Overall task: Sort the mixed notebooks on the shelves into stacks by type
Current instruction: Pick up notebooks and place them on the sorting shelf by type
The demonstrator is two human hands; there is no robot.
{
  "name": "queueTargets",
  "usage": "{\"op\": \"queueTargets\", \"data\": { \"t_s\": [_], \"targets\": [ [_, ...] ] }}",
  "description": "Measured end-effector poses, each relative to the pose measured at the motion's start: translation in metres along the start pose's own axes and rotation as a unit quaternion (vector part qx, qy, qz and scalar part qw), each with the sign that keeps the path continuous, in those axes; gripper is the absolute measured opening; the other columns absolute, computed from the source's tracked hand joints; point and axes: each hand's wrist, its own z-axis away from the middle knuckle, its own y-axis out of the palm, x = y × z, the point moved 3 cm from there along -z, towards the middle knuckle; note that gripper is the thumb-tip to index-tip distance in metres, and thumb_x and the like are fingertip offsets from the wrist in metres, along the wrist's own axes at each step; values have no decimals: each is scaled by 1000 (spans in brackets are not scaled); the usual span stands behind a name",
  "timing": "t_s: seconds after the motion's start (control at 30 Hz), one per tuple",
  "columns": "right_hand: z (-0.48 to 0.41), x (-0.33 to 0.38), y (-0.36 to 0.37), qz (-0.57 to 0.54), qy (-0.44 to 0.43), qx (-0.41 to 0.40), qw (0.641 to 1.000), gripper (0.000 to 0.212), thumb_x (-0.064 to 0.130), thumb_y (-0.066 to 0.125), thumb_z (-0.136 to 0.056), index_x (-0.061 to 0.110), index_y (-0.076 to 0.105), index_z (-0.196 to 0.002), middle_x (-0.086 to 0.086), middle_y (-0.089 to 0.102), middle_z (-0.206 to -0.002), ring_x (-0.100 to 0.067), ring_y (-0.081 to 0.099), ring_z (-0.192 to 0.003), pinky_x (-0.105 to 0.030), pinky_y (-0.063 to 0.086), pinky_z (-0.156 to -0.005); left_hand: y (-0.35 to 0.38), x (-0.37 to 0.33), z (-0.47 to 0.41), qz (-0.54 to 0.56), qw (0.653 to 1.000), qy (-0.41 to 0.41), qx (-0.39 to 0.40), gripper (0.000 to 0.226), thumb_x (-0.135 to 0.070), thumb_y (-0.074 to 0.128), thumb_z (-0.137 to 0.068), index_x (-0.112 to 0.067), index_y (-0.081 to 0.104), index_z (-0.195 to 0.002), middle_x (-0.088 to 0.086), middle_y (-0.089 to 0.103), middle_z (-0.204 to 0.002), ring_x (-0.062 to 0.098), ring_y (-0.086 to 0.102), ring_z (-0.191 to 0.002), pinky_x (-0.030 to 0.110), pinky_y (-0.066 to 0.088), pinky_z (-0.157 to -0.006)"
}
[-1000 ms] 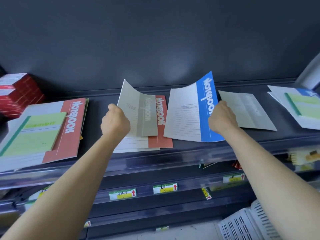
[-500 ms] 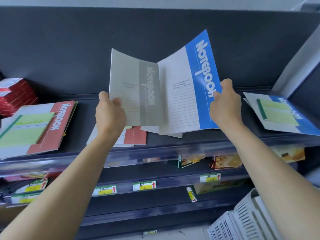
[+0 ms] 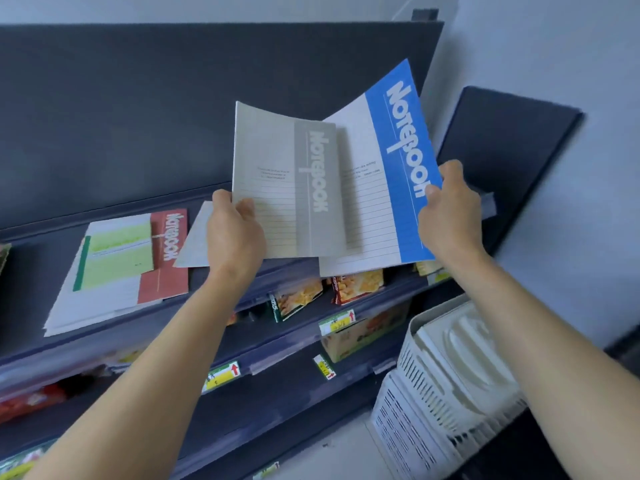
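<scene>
Left hand (image 3: 235, 233): grip closed on grey notebook (image 3: 287, 181), lifted off the shelf (image 3: 41, 233).
Right hand (image 3: 450, 206): pinching blue notebook (image 3: 391, 174).
Progress: early (shelf pile (image 3: 117, 268) looks mixed).

The grey notebook (image 3: 287, 181) had a pale grey ruled cover with a darker grey band carrying white lettering. The blue notebook (image 3: 398, 161) was white and ruled on its left part, with a bright blue band and white lettering on the right. On the shelf (image 3: 41, 355), which was dark slate blue, the red notebook (image 3: 166, 271) showed a brick-red band with white lettering beside a white ruled part. The green notebook (image 3: 114, 258) was light green with a dark green spine strip (its paler stripes were blurred). Price tags (image 3: 223, 375) were yellow and white with red arrows. The crates (image 3: 443, 386) were off-white and slotted. The wall (image 3: 554, 53) was pale bluish.
</scene>
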Motion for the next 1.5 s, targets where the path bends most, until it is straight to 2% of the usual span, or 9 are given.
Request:
{"op": "queueTargets", "data": {
  "t_s": [0.27, 0.43, 0.57, 0.7, 0.93, 1.03, 1.17, 1.3, 1.5],
  "targets": [
    [68, -62, -82, 93, 113, -121, 982, 24, -6, 31, -88, 17, 31, -97, 1, 48, -84, -24, 45, -68, -27, 25, -44, 60, -35, 55, 69, 981, 84, 160, 11, -15, 34, -101, -9, 42, -104, -1, 51, -98, 19, 47, -83, 26, 33, -64],
    [129, -99, -152, 130, 179, -194, 955, 21, -4, 35, -89, 16, 31, -95, 7, 42, -67, -21, 45, -61, -28, 29, -48, 105, -65, 113, 128, 947, 120, 269, 14, -20, 37, -100, -7, 42, -97, -3, 50, -79, 20, 47, -77, 33, 38, -66],
    [187, -121, -215, 171, 219, -257, 926, 20, -2, 40, -90, 13, 28, -96, 6, 43, -73, -13, 40, -57, -27, 26, -46, 134, -103, 180, 156, 916, 160, 333, 15, -22, 38, -100, -8, 43, -98, 5, 54, -94, 18, 47, -84, 28, 33, -70],
    [241, -142, -274, 193, 258, -305, 896, 19, -2, 40, -90, 12, 30, -97, 4, 47, -77, -14, 40, -58, -27, 25, -46, 150, -141, 251, 160, 888, 206, 378, 17, -20, 37, -101, -4, 43, -102, 8, 51, -90, 21, 45, -80, 22, 26, -61],
    [334, -190, -385, 218, 299, -356, 858, 20, 0, 44, -90, 12, 32, -100, -17, 60, -116, -26, 53, -83, -29, 33, -59, 164, -208, 395, 195, 845, 243, 435, 10, -13, 37, -100, -5, 38, -93, 4, 48, -85, 19, 40, -76, 20, 25, -56],
    [373, -216, -438, 229, 313, -374, 843, 20, -3, 43, -89, 9, 34, -102, -18, 61, -110, -31, 53, -82, -33, 36, -62, 170, -235, 461, 204, 822, 247, 471, 9, -11, 35, -100, -6, 37, -93, -4, 46, -79, 14, 41, -72, 17, 30, -50],
    [414, -240, -501, 240, 320, -395, 827, 19, -2, 39, -91, 4, 38, -109, -12, 56, -95, -29, 46, -75, -34, 35, -61, 178, -266, 539, 216, 801, 241, 504, 10, -14, 33, -101, -6, 38, -97, -1, 49, -85, 16, 43, -75, 24, 34, -68],
    [436, -260, -540, 250, 337, -387, 821, 23, -4, 39, -90, 2, 39, -112, -3, 47, -90, -25, 45, -76, -33, 35, -62, 185, -280, 589, 190, 802, 246, 510, 11, -15, 33, -101, -6, 37, -96, -1, 45, -82, 18, 42, -74, 28, 35, -69],
    [459, -288, -576, 252, 367, -397, 803, 17, -2, 38, -90, 8, 38, -103, -5, 48, -86, -31, 48, -78, -40, 42, -63, 199, -306, 625, 172, 794, 257, 523, 13, -18, 32, -102, -8, 36, -96, -9, 42, -73, 4, 39, -61, 20, 28, -51]
  ]
}}
